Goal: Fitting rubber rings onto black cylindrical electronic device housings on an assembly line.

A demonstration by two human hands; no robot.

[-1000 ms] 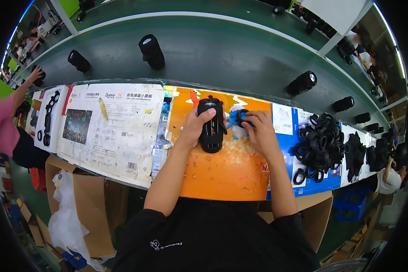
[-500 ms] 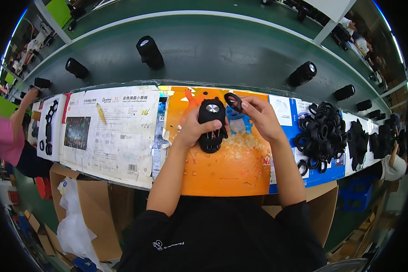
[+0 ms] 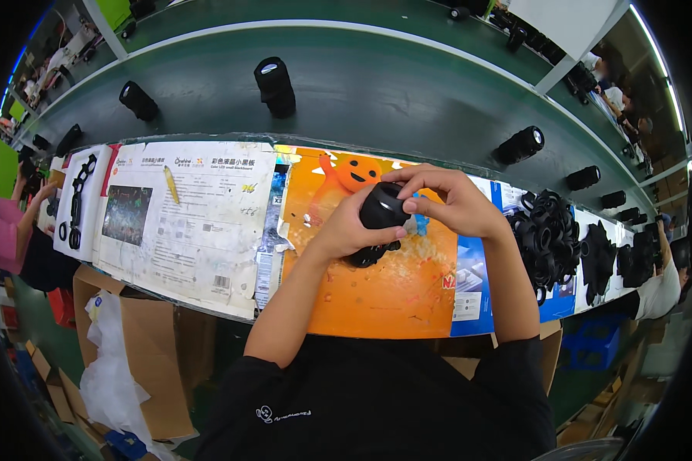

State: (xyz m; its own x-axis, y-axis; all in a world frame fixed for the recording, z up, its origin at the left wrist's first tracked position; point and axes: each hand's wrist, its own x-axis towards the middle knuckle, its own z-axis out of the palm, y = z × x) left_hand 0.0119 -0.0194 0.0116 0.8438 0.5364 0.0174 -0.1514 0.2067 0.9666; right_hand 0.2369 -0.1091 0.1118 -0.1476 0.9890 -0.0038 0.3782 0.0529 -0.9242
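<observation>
the black cylinder (image 3: 380, 209) is partly hidden by the left hand (image 3: 347, 229) and right hand (image 3: 457, 203), a white panel (image 3: 567, 24) cropped by the top edge.

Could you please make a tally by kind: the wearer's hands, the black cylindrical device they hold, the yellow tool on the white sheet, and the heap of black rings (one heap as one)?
Left hand and right hand: 2
Black cylindrical device: 1
Yellow tool: 1
Heap of black rings: 1
Total: 5
</observation>
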